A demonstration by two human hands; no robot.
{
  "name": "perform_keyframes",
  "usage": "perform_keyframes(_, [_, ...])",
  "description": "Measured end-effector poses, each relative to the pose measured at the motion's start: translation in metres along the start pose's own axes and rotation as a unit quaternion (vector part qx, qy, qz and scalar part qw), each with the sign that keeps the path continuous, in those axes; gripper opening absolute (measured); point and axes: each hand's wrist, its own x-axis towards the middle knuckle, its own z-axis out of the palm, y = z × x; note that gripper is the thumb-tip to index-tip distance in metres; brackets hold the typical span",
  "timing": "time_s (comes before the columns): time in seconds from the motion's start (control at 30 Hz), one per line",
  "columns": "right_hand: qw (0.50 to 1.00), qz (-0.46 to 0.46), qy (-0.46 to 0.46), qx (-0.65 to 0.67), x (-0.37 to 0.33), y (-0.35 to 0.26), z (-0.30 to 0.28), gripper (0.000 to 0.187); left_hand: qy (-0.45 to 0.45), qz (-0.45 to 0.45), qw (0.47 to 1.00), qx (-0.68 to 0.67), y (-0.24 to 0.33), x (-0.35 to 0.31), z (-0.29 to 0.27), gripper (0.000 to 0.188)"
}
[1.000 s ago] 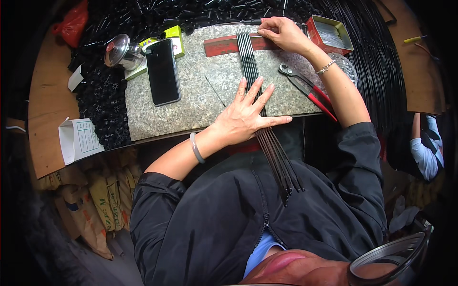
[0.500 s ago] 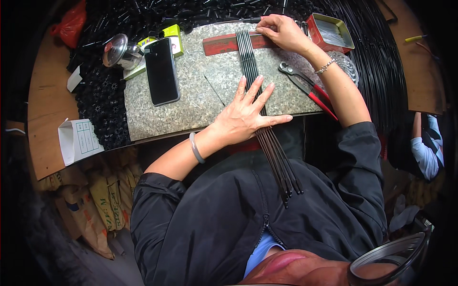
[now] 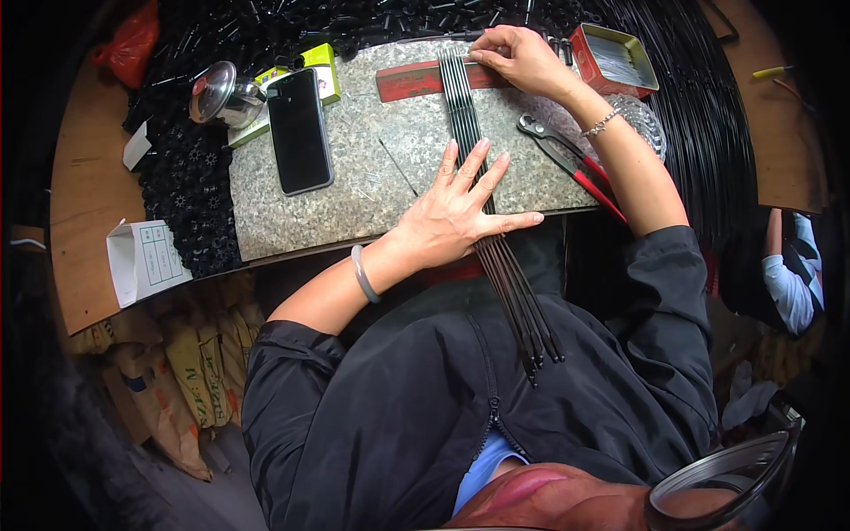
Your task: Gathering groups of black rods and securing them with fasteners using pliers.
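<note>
We saw a row of thin dark rods lying close together on the speckled stone slab. Their upper ends crossed over the red bar, and their lower ends reached past the near edge of the slab, in front of the black jacket. The left hand was flat on the rods, with its fingers spread wide, and it seemed to us that it kept them in line. The right hand was narrow, thumb and forefinger brought near each other just beside the rod ends; we could not tell if something small was between them. The pliers with red handles lay apart, under the right forearm, untouched.

In our judgement, the step in hand was the arranging, or the fine work, at the upper ends. The next move, we thought, called for steady, light pressure from the left palm and exact fingertips on the right, because such slim rods could easily roll or cross.
</note>
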Motion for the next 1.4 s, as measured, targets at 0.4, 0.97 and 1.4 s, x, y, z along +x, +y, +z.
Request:
perform_keyframes(0.4, [0.999,0.048,-0.005,0.022,0.001,-0.005,-0.002,0.016,-0.006,0.006,1.0,-0.005,-0.001,0.0,-0.002,0.055])
perform_keyframes(0.97, [0.999,0.015,-0.029,0.012,0.005,-0.014,-0.002,0.017,0.006,0.011,1.0,-0.007,-0.002,0.0,-0.001,0.055])
perform_keyframes(1.4, [1.0,-0.022,-0.009,0.002,0.009,-0.014,0.002,0.017,0.01,0.006,0.999,-0.041,-0.003,0.0,-0.003,0.061])
